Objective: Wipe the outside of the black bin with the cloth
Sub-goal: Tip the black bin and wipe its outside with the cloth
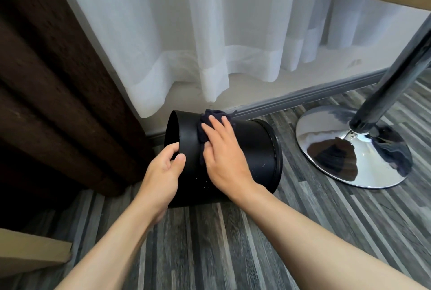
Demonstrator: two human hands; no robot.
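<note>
The black bin [254, 149] lies on its side on the floor, its open mouth turned left and its base to the right. My left hand [163, 173] grips the rim at the mouth, thumb on the outside. My right hand [224, 154] lies flat on the bin's curved wall and presses a dark cloth [210, 119] against it. The cloth shows above and left of my fingers, bunched near the top of the wall; the rest is hidden under my palm.
A chrome table base [354, 149] and its slanted pole [391, 79] stand just right of the bin. White sheer curtains [210, 33] and a grey skirting board run behind. A dark brown curtain [58, 103] hangs at the left. The floor is grey striped wood.
</note>
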